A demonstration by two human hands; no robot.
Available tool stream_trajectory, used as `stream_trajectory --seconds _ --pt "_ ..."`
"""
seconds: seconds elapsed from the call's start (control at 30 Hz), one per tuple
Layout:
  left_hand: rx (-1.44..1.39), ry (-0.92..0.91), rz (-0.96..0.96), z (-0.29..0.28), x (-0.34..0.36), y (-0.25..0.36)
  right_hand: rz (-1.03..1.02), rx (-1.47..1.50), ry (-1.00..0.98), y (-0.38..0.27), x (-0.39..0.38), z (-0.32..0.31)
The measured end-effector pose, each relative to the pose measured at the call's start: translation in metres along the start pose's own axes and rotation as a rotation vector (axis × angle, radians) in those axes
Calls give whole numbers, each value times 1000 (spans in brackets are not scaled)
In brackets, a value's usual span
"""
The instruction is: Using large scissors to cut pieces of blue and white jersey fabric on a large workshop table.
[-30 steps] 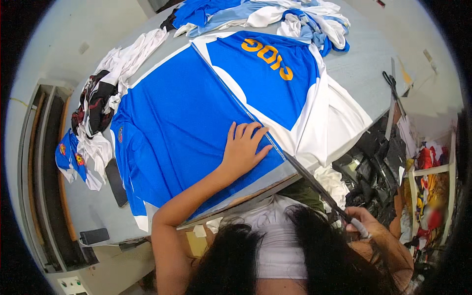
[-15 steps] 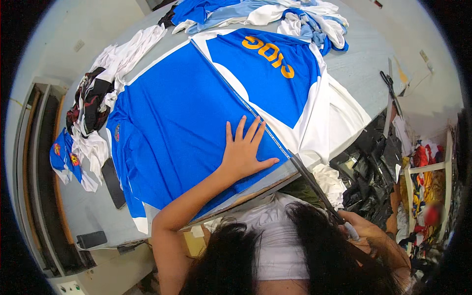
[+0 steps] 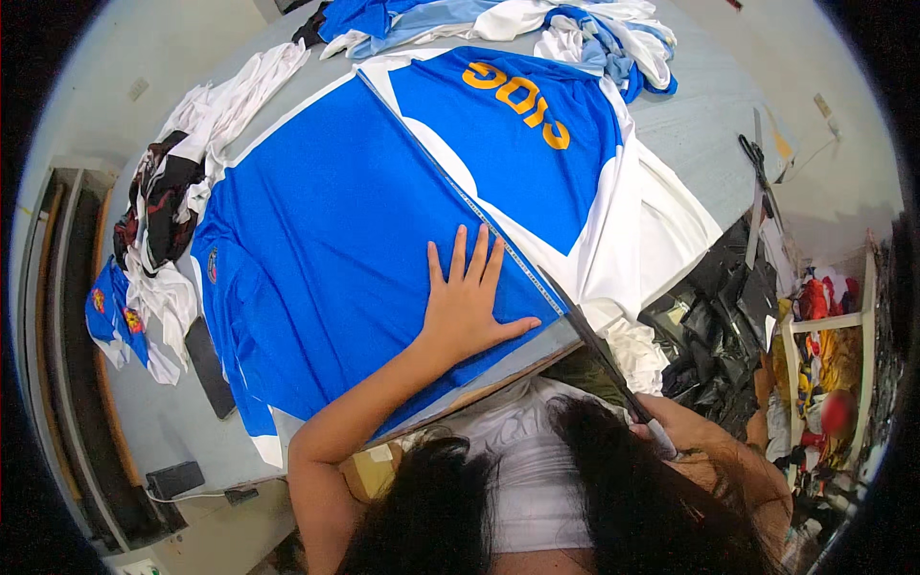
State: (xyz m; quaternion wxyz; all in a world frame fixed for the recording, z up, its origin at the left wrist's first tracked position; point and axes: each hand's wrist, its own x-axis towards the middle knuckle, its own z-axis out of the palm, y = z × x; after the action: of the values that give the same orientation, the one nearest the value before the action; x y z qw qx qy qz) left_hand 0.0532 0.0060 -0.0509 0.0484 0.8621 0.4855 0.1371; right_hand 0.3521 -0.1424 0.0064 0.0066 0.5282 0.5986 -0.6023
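A large blue jersey panel [image 3: 316,201] with a white border lies across the table in front of me. My left hand [image 3: 465,311] rests flat on it with fingers spread, close to a narrow printed strip [image 3: 513,254] along its right edge. My right hand [image 3: 676,422], partly hidden by hair, is closed around the lower end of a long, dark, pointed tool that looks like shears [image 3: 604,356]. Its tip touches the fabric where that strip meets the white border. Right of the strip lies another blue panel [image 3: 537,172] with orange lettering and white edges.
White and dark garments [image 3: 168,201] are heaped along the table's left side, and blue and white ones [image 3: 594,43] at the far edge. A dark flat device [image 3: 209,367] lies at left. Black plastic sheeting [image 3: 714,326] hangs at right, beside a shelf of colourful cloth [image 3: 829,326].
The pointed tool has moved up and slightly left, so its tip lies farther over the fabric. The whole view has shifted slightly, and my left hand stays flat on the panel.
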Motion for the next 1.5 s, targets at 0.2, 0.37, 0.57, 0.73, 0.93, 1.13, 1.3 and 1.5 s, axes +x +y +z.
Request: stream_trajectory --seconds 0.2,0.37,0.57,0.73,0.93,1.13,1.3,1.5 --pt "2 -13 1 -2 0 -1 93 102 19 -19 1 -4" --pt "-1 -20 -7 -3 -1 -1 184 20 5 -20 3 -6" --pt "8 -7 -10 -2 -2 -1 132 -58 -5 -34 4 -10" --pt "-8 -3 -26 -2 -2 -2 187 -84 -74 -49 22 -17" --pt "-10 -10 -35 -1 -3 -2 111 -142 -56 -60 36 -21" --pt "-28 -14 -43 -1 -3 -2 67 -144 -16 -61 40 -17" --pt "-31 -13 -57 -1 -2 -3 117 -206 -3 -67 44 -17" --pt "-60 -1 -66 -1 -5 -3 205 -310 30 -71 45 -15"
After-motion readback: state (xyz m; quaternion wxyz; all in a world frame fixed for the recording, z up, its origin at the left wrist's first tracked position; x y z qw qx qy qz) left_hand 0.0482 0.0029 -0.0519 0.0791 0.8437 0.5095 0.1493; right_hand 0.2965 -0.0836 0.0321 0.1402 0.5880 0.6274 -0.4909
